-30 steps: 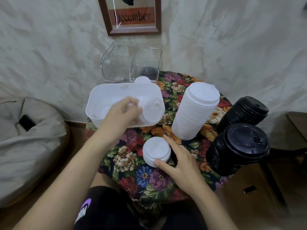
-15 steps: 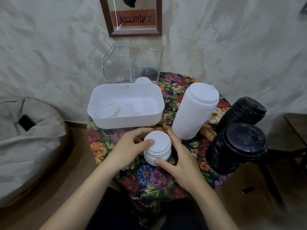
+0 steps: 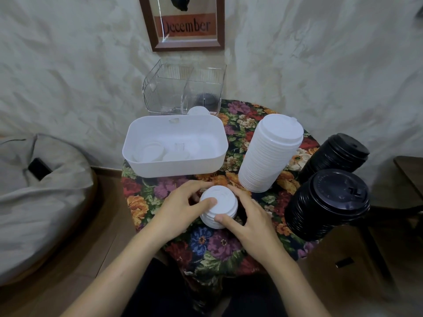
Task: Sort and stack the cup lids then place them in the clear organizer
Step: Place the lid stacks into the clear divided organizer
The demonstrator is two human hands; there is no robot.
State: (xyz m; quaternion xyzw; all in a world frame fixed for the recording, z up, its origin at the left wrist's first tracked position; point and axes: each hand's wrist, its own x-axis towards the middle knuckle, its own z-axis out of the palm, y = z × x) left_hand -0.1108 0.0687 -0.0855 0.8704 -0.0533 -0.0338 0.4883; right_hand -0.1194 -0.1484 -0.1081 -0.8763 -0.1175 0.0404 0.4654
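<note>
Both hands are on the small white stack (image 3: 218, 208) at the counter's (image 3: 146, 202) near edge: the left hand (image 3: 183, 209) has a thumb on top and fingers curled round its far side, the right hand (image 3: 249, 216) wraps the other side. Behind, the white bin (image 3: 174, 165) holds a few loose lids, count unclear. Right of it, the tall white stack (image 3: 271, 154), then two black stacks (image 3: 327, 204). Farthest, the organizer (image 3: 185, 88).

A pale wall (image 3: 320, 65) with a mottled, marbled texture fills the back. A dark wood-framed picture (image 3: 186, 24) reading "December" hangs on it. The round table wears a floral cloth (image 3: 215, 245). A grey beanbag (image 3: 41, 197) slumps at left on the brown wooden floor (image 3: 75, 266).
</note>
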